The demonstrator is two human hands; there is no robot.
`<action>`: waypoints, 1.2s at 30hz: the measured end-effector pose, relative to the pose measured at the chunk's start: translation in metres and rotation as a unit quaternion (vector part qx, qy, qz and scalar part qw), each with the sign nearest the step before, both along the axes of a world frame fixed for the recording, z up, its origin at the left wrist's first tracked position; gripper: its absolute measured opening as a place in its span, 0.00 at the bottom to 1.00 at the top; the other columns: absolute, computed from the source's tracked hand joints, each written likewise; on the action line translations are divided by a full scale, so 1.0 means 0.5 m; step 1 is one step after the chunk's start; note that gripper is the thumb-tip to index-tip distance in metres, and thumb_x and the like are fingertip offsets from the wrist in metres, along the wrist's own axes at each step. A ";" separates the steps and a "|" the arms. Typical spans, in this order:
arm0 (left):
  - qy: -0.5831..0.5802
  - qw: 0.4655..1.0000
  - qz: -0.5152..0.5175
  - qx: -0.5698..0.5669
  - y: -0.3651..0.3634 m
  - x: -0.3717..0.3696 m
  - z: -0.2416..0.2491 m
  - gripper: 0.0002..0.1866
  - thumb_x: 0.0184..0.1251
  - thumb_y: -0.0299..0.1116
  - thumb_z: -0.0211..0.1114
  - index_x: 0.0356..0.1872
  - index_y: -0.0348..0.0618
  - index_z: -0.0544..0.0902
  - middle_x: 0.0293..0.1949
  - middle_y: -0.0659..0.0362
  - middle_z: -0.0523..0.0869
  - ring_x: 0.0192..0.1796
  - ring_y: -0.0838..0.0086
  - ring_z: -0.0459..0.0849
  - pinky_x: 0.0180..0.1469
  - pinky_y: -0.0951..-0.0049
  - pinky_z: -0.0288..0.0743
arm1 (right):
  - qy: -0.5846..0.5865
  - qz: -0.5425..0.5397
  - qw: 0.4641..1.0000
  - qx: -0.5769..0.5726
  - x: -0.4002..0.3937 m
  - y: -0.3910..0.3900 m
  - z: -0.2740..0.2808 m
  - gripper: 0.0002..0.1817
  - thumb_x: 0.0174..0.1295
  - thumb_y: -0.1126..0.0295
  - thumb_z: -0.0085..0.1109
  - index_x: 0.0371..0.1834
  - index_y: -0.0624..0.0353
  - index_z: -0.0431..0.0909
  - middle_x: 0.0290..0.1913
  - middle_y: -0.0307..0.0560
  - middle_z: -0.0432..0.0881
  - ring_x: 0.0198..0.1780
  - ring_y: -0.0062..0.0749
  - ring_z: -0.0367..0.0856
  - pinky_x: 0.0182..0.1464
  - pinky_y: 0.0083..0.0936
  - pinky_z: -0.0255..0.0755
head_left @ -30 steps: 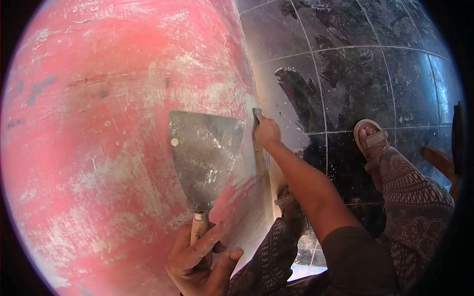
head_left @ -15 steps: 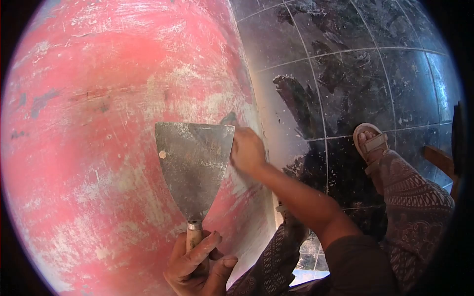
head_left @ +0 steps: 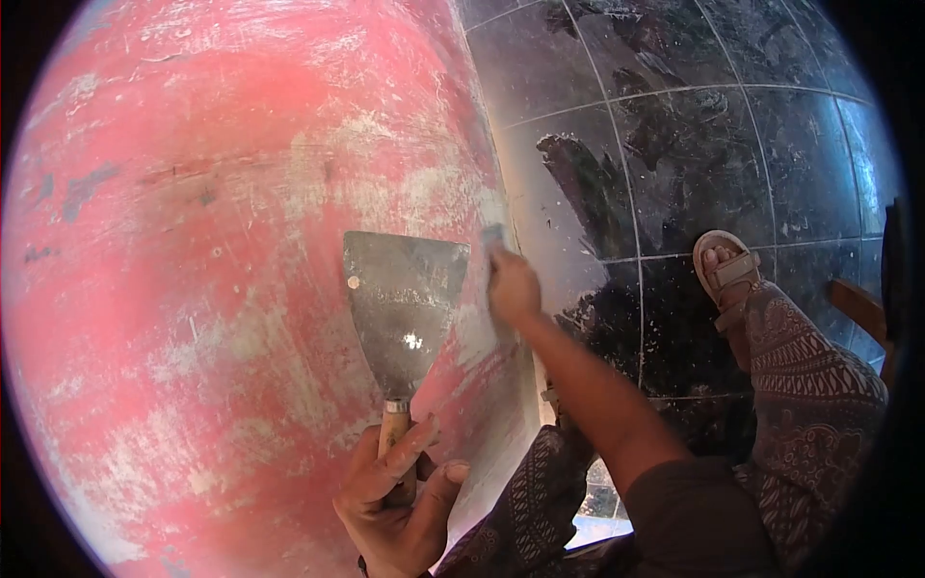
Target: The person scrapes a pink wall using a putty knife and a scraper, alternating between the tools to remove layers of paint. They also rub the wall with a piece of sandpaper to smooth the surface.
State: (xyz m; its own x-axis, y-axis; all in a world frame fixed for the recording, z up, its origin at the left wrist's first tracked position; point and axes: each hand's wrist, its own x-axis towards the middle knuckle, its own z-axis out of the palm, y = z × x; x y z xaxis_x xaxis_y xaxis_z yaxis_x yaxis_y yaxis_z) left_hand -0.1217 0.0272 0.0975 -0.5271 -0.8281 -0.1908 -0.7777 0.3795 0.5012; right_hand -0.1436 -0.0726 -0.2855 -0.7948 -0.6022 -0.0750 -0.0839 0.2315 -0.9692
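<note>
My left hand (head_left: 395, 511) is closed round the wooden handle of a wide putty knife (head_left: 403, 299). Its broad metal blade points up, with a small whitish patch on it. To the right, my right hand (head_left: 514, 289) is closed on a small grey flat-ended thing (head_left: 493, 234), mostly covered by the fingers and blurred. That end lies at the pink wall (head_left: 241, 289), close to its bottom edge. Worn pink paint and whitish patches cover the wall.
Dark floor tiles (head_left: 694, 164) with pale dust run along the wall's foot. My sandalled foot (head_left: 725, 270) stands on them at the right. A wooden piece (head_left: 858, 310) juts in at the far right edge.
My right hand has shifted right along the wall with the grey thing, towards the floor edge. The putty knife in my left hand has moved slightly right and up.
</note>
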 end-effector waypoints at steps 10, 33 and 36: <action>0.020 1.000 0.009 0.015 0.000 -0.004 -0.009 0.24 0.63 0.10 0.67 0.62 0.32 0.88 0.60 0.51 0.88 0.56 0.75 0.82 0.61 0.73 0.74 | 0.016 -0.027 0.997 -0.071 0.048 0.056 -0.020 0.28 0.66 0.78 0.52 0.70 0.55 0.80 0.52 0.68 0.87 0.51 0.66 0.86 0.57 0.53 0.79; 0.060 0.997 0.043 0.027 -0.002 -0.007 -0.021 0.24 0.65 0.29 0.81 0.61 0.31 0.87 0.53 0.51 0.88 0.53 0.72 0.84 0.56 0.71 0.77 | -0.167 0.058 0.981 0.084 0.102 0.125 0.001 0.28 0.63 0.80 0.54 0.69 0.59 0.81 0.58 0.67 0.86 0.57 0.64 0.85 0.63 0.50 0.79; 0.090 0.995 0.023 0.032 -0.007 0.000 -0.023 0.25 0.66 0.29 0.81 0.62 0.30 0.86 0.54 0.51 0.88 0.53 0.72 0.84 0.56 0.71 0.77 | -0.023 0.015 0.998 -0.064 0.114 0.137 0.075 0.28 0.63 0.81 0.55 0.69 0.60 0.81 0.61 0.66 0.86 0.59 0.62 0.85 0.63 0.49 0.79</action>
